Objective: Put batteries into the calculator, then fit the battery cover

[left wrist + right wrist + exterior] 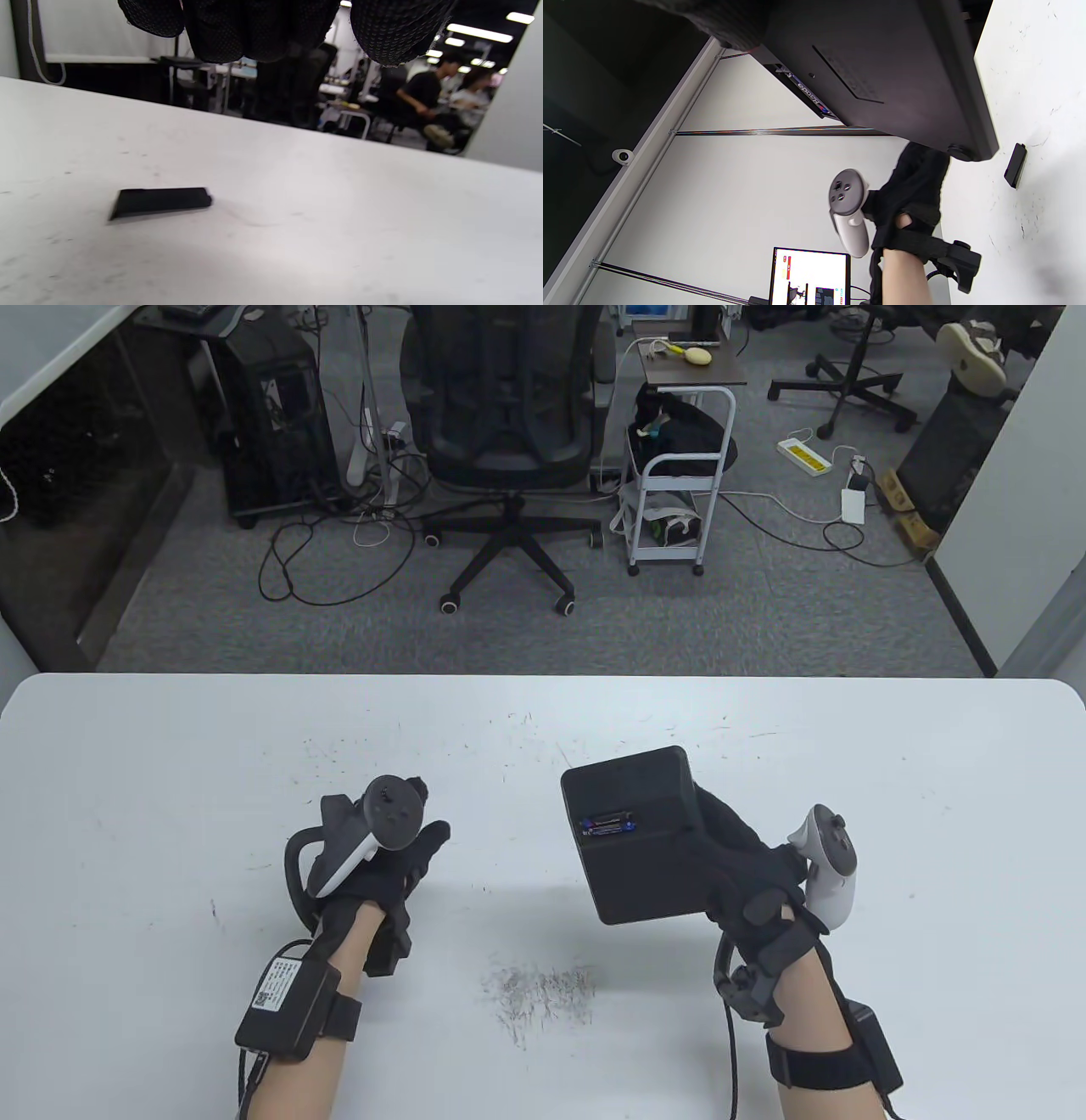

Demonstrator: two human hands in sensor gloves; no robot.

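Table view: the calculator (638, 831) is held tilted above the desk (170, 780) by the right hand (747, 857), underside up, with batteries (609, 824) seen in its open compartment. The left hand (382, 857) is seen left of the calculator; whether its grip is open cannot be told.

Left wrist view: the battery cover (160, 201) is seen flat on the desk, below the gloved fingers (394, 34).

Right wrist view: the cover lies just beyond the calculator's corner, apart from it.

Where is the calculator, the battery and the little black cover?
calculator (632, 831), table view, middle of its black back.
battery (609, 823), table view, blue label, sitting in the compartment.
battery cover (161, 201), left wrist view, its flat top, lying on the table.
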